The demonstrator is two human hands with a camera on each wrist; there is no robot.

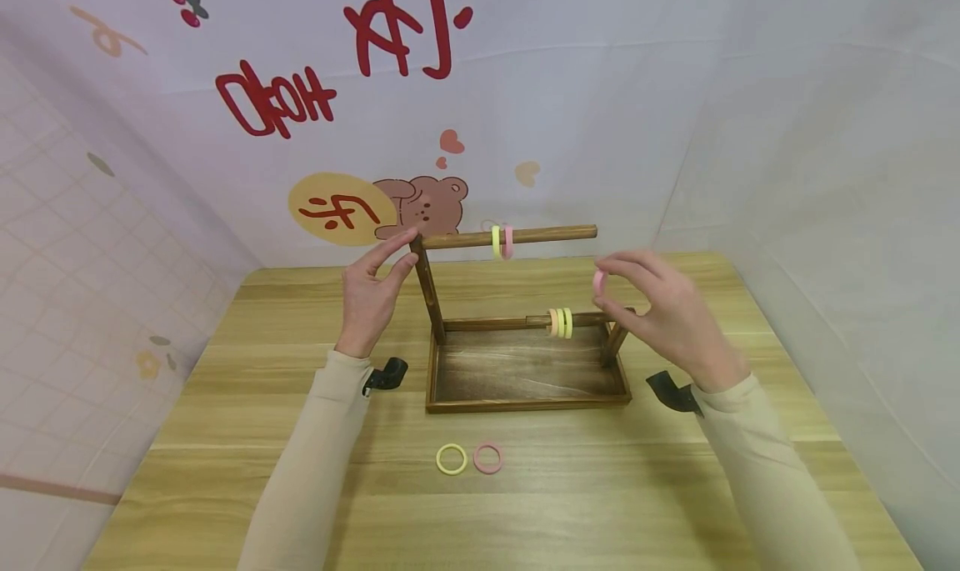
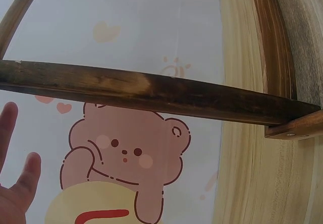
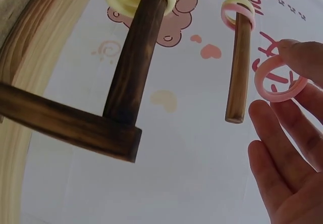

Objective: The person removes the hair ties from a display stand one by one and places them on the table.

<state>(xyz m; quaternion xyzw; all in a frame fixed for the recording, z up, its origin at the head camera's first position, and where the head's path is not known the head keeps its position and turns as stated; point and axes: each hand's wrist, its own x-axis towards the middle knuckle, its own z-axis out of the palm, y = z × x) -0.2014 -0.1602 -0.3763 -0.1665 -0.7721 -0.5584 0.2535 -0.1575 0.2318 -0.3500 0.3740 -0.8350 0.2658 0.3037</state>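
My right hand (image 1: 660, 308) pinches a pink ring (image 3: 275, 80) between thumb and fingertips, off the free right end of the upper rod (image 1: 558, 234). That rod carries a yellow ring (image 1: 496, 242) and another pink ring (image 3: 232, 13). Beside the top of the rack's left post (image 1: 427, 288), my left hand (image 1: 372, 296) is held up with thumb and index finger extended; whether the fingertips touch the wood I cannot tell. Several yellow and pale orange rings (image 1: 566, 324) hang together on the lower rod (image 1: 588, 320).
The rack's wooden tray base (image 1: 517, 371) stands on the table (image 1: 360, 488). In front of it lie a yellow ring (image 1: 452, 472) and a pink ring (image 1: 488, 471), flat and side by side. A printed cloth wall (image 1: 600, 121) rises behind the table.
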